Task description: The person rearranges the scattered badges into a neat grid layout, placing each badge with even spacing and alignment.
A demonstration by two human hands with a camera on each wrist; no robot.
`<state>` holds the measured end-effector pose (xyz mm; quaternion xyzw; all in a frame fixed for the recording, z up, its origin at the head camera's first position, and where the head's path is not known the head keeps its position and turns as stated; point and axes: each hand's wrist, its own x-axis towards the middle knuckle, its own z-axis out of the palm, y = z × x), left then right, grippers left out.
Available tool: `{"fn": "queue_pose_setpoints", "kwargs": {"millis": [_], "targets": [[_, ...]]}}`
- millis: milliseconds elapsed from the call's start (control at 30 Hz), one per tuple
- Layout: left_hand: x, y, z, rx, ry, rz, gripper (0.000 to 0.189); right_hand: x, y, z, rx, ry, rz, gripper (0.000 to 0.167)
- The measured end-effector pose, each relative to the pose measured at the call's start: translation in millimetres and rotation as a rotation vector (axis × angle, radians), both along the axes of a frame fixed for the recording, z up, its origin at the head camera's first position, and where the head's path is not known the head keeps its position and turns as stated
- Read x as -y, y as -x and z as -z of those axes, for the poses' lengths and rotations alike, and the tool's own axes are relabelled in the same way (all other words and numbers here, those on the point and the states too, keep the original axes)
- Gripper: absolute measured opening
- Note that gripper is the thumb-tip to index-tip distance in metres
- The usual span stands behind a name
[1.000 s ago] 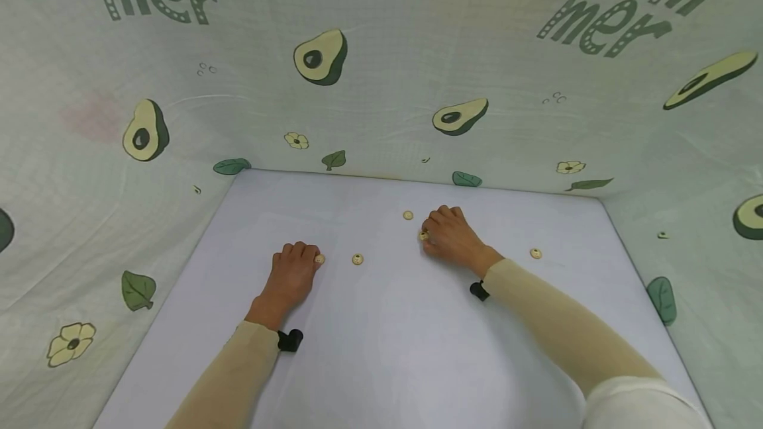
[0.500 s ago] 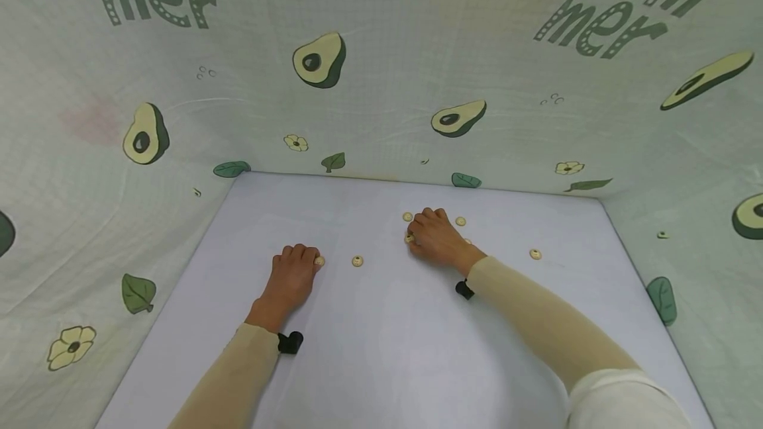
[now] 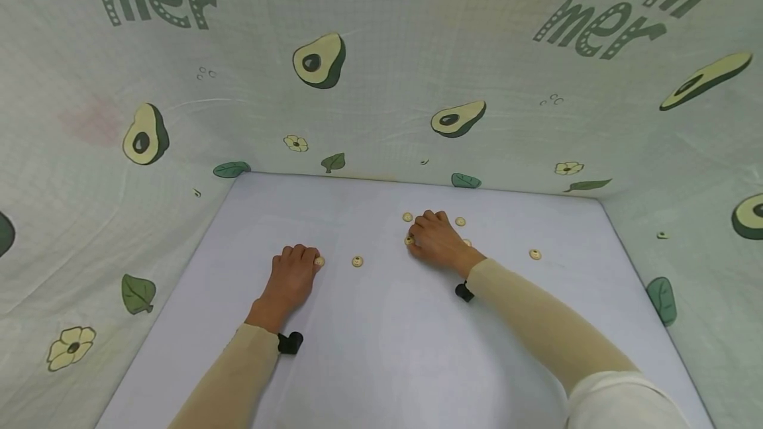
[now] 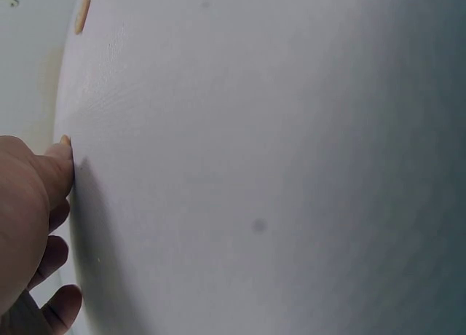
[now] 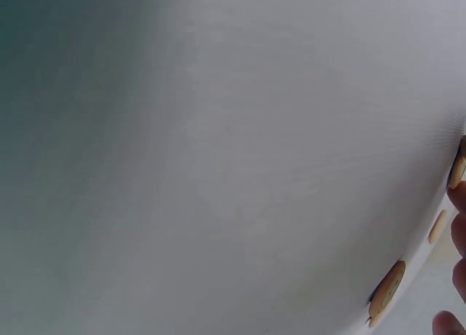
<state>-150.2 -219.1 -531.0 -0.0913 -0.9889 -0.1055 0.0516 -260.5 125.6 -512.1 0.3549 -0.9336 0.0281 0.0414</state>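
In the head view my left hand point(image 3: 293, 277) rests low on the white tabletop, pinching a small round wooden disc point(image 3: 320, 261) at its thumb side. The left wrist view shows only the edge of that disc point(image 4: 65, 140) past the thumb tip. Farther right, my right hand point(image 3: 438, 241) pinches another wooden disc point(image 3: 409, 239), which bears a dark mark. That disc point(image 5: 457, 167) sits at the fingertips at the right wrist view's edge. Between the hands lies a loose disc point(image 3: 357, 261). Another disc point(image 3: 408, 217) lies just beyond the right hand's fingers.
Right of the right hand lie a disc point(image 3: 461, 222) and a second disc point(image 3: 467, 242), partly covered by the hand. One more disc point(image 3: 535, 254) lies farther right. A patterned cloth point(image 3: 381, 85) with avocado prints stands behind the white tabletop point(image 3: 381, 349) and along its sides.
My right hand has slid left with its disc, then stopped. Two discs it had covered now show to its right. My left hand has stayed in place.
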Motion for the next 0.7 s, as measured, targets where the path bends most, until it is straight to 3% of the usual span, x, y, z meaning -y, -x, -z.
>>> {"fn": "queue_pose_setpoints", "kwargs": {"millis": [500,700], "targets": [[-0.9,0.3,0.3,0.009,-0.003,-0.004,0.022,-0.5,-0.8,1.7,-0.067,0.027,-0.015,0.021],[-0.6,0.0,1.3,-0.002,0.003,0.0,0.022,-5.7,-2.8,-2.1,-0.046,0.065,0.038,0.028]]}}
